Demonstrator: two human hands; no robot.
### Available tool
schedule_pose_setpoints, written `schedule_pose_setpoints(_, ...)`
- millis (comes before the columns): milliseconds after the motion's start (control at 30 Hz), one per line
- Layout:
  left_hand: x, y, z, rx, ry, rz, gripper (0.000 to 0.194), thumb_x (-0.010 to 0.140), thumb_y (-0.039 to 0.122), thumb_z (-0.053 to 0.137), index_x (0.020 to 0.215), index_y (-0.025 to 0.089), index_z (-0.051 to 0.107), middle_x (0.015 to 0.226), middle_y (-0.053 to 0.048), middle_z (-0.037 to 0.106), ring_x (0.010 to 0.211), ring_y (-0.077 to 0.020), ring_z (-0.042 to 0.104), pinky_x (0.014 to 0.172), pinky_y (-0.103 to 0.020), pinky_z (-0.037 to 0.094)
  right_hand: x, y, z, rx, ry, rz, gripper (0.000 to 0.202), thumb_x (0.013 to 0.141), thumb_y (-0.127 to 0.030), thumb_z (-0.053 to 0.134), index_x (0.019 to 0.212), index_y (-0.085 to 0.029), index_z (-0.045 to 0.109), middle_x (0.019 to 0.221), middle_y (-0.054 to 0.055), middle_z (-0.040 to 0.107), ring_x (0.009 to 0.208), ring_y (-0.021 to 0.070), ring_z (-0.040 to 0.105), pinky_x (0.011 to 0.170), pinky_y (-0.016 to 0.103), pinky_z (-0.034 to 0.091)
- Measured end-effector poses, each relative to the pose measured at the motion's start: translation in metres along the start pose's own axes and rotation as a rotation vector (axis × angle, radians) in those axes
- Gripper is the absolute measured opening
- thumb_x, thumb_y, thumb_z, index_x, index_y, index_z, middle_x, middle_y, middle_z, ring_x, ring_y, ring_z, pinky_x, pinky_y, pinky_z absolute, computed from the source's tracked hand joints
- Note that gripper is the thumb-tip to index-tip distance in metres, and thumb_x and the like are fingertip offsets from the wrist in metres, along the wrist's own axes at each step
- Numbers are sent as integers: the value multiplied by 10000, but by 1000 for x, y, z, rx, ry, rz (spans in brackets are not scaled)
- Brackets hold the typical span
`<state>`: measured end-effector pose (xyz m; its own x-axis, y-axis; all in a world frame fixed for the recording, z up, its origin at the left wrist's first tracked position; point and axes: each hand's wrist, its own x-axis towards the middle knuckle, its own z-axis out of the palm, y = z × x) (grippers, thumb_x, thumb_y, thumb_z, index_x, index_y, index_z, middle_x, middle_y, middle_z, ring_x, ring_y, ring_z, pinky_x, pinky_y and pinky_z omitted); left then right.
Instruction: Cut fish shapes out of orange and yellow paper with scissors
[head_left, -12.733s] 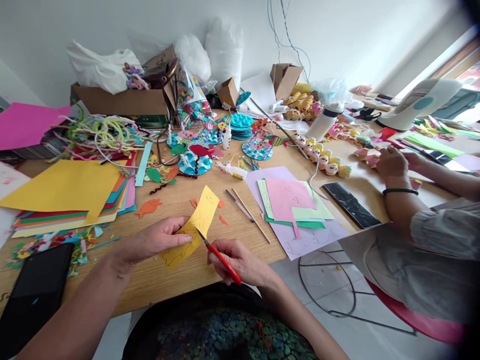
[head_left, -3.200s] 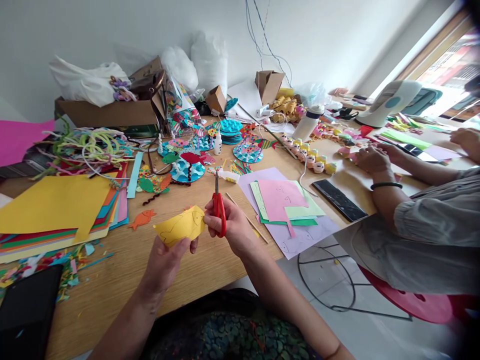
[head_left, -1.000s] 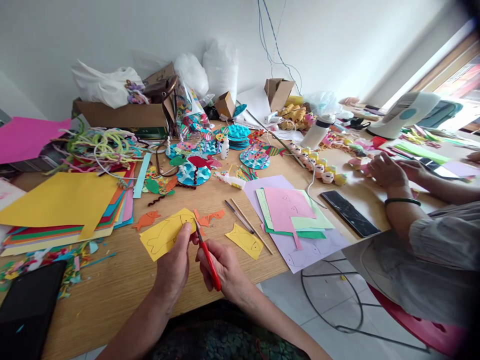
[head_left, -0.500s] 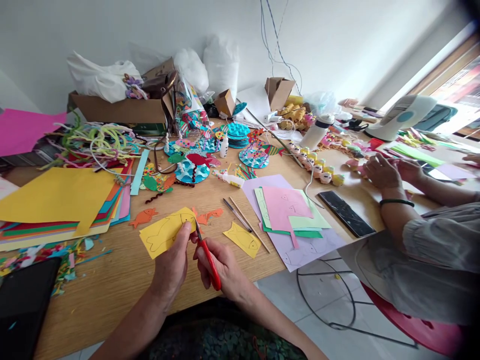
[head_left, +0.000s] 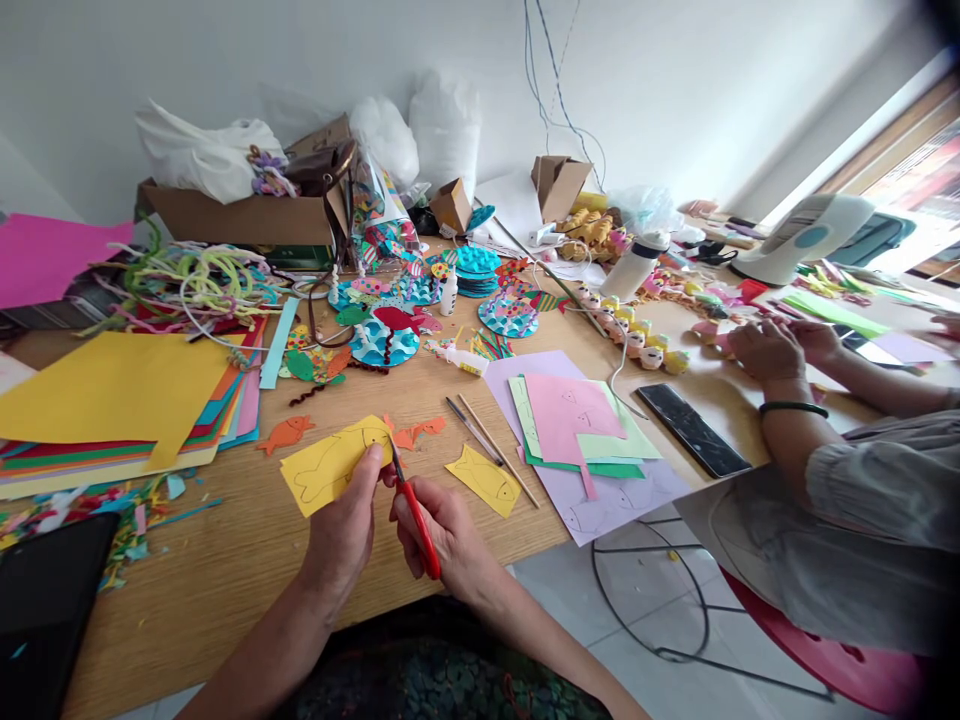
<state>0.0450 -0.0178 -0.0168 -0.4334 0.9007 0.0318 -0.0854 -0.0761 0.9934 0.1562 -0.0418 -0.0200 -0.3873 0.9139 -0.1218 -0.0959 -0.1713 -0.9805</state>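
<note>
Between the thumb and fingers of my left hand [head_left: 346,515] is a piece of yellow paper [head_left: 319,470] with a fish drawn on it. My right hand [head_left: 442,525] grips red-handled scissors [head_left: 420,530], whose blades meet the paper's right edge by the fish's head. Just beyond lie an orange paper fish [head_left: 289,434] and orange scraps [head_left: 416,432]. To the right rests another yellow piece [head_left: 486,480] with a drawn fish, beside a pen [head_left: 474,430] and a thin wooden stick [head_left: 499,448].
A stack of coloured paper [head_left: 112,390] and paper scraps lie left, near a black phone-like device [head_left: 52,590]. Pink, green and purple sheets [head_left: 622,500] and a dark phone [head_left: 694,428] lie right. Glue bottles [head_left: 461,358] stand mid-table. Another person's hands [head_left: 772,350] work at right.
Almost nothing differs. Both my hands, the scissors and the yellow paper stay in nearly the same place. The other person's hands at right have shifted slightly.
</note>
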Motion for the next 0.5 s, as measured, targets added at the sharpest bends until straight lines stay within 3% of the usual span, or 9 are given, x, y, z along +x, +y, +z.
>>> schedule_pose_setpoints(200,-1,3,0,-49,-4,-50,97,700,286,620,759,217,587,787,-9,673,733,-190,634,619,-295,484,1,4,-2,-76,23,-27,345,847,-477,513,690,-171,488,498,-52,419,456,73,389,437,187,298)
schedule_pose_setpoints(500,-2,2,-2,-62,-36,-100,105,703,293,614,767,211,603,791,-13,675,766,-193,630,622,-284,475,0,-1,0,49,-18,46,332,845,-468,522,704,-170,478,475,-73,426,354,53,402,345,163,281)
